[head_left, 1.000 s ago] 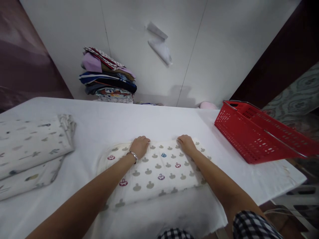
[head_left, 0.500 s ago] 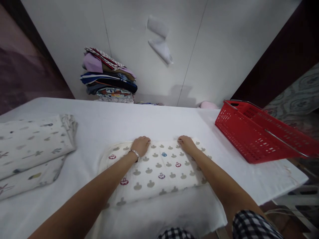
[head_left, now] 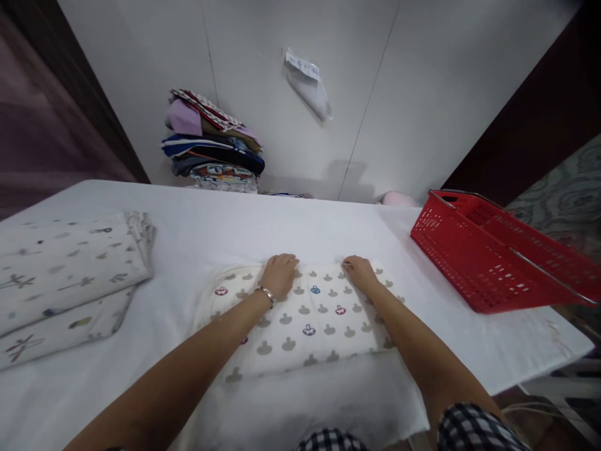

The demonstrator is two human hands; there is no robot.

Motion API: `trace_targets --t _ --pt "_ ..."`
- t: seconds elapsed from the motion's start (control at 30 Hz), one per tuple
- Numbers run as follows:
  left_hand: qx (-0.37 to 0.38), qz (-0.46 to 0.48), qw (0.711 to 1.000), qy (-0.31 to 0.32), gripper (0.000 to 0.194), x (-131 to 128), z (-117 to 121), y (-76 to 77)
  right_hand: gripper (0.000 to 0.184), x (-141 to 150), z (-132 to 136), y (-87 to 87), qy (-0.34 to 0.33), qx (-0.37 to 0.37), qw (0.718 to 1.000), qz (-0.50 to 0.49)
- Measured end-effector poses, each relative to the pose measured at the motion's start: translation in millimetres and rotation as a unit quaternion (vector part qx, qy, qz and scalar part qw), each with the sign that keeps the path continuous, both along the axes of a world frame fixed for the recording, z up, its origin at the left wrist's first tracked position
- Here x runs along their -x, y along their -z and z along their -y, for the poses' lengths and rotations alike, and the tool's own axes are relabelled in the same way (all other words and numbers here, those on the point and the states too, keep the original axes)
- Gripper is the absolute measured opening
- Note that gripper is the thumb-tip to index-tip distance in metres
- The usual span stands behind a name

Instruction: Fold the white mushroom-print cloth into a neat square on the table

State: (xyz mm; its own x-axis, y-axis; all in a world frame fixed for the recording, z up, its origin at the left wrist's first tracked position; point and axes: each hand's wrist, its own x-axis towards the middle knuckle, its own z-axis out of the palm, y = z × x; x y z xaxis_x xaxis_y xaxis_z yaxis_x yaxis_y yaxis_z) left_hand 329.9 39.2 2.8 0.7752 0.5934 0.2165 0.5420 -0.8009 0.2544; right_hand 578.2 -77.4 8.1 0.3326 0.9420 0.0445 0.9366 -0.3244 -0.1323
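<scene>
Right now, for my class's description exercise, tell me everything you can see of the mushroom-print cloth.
The mushroom-print cloth is white, soft-looking fabric with greyish mushroom shapes, a few others in red, purple and blue. It lies flat, with slight wrinkles, on the white table. Its far left corner looks rounded. The left grip and right grip touch it near the far edge. A plain whitish layer shows along its near side; whether they are joined is unclear.
</scene>
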Motion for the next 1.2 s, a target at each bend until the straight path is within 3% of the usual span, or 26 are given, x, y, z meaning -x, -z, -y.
trace_targets --t 0.17,0.27,0.53,0.7,0.9,1.0,1.1,1.2 --pt "0.032 -0.052 0.995 0.073 0.056 -10 31 10.3 0.024 -4 1 4.1 -0.008 -0.011 1.0 -0.002" --pt "0.059 -0.086 0.992 0.072 0.067 -13 32 16.5 0.026 -8 1 8.1 -0.01 -0.026 1.0 -0.009" --pt "0.07 -0.097 0.99 0.071 0.067 -13 29 17.3 0.038 1 23 20.3 -0.036 -0.107 0.993 0.034" --pt "0.078 -0.097 0.989 0.079 0.068 -13 30 13.2 0.049 12 43 27.3 -0.028 -0.032 0.999 0.021" --pt "0.061 -0.098 0.989 0.095 0.071 7 36 2.2 0.056 5 40 37.1 -0.007 0.037 0.999 0.02" --pt "0.028 -0.1 0.993 0.053 0.072 40 32 -1.6 0.056 4 39 38.1 -0.006 0.042 0.999 0.029" --pt "0.006 -0.121 0.991 -0.053 0.074 77 14 0.2 0.056 6 39 38.3 -0.003 0.038 0.999 0.033" --pt "0.038 -0.14 0.981 -0.129 0.078 100 -6 6.5 0.056 6 38 38.7 -0.003 0.035 0.999 0.029"
